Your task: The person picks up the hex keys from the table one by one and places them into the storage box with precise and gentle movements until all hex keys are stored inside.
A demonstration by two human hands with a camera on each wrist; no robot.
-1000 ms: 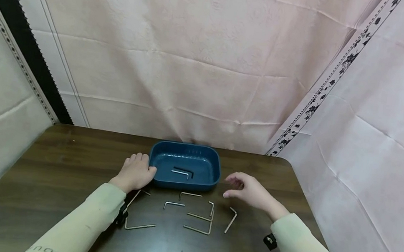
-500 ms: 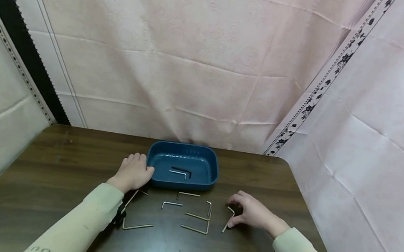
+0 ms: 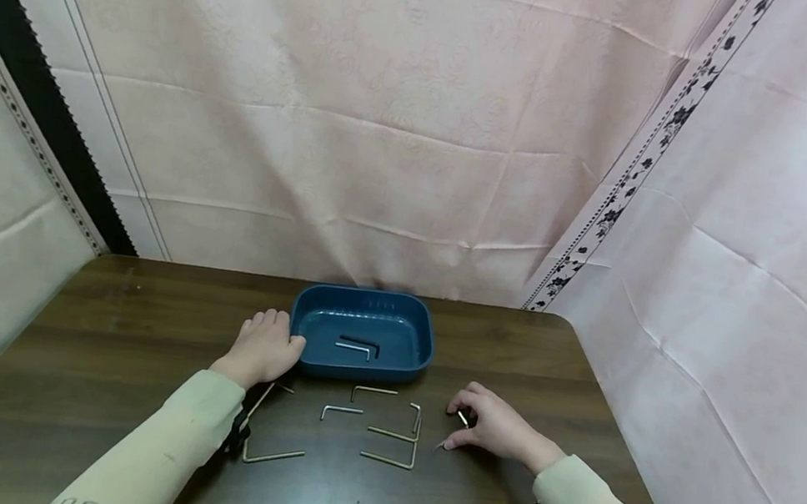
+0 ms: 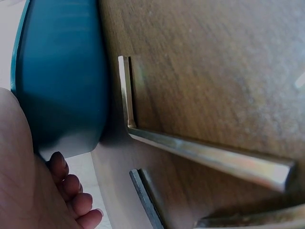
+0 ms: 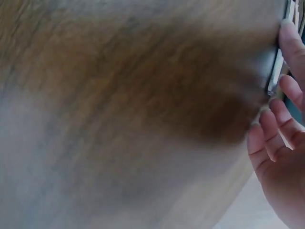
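Over on the right side of the table [image 3: 93,382], as the head view has it, the right hand [image 3: 492,423] has come down from beside the tray [image 3: 366,373] to the outermost hex key [image 3: 463,419], and that key now sits tilted, pinched between thumb and fingers. I'd read that as the grasp made, the lift barely begun. Left hand [image 3: 265,347] hasn't really budged: thumb at the tray's left rim, fingers down outside, looks like a steadying hold to me. Inside the tray there's a black key [image 3: 362,341] and a silver key [image 3: 354,348], with a bunch of loose keys [image 3: 392,433] on the wood in front, untouched. Left wrist view: hand up against the blue wall, a chunky L-shaped key [image 4: 205,153] near it and a darker key [image 4: 144,195] lower down. Right wrist view: thumb on the pinched key way out at the edge, so can't tell if it's fully clear of the wood.
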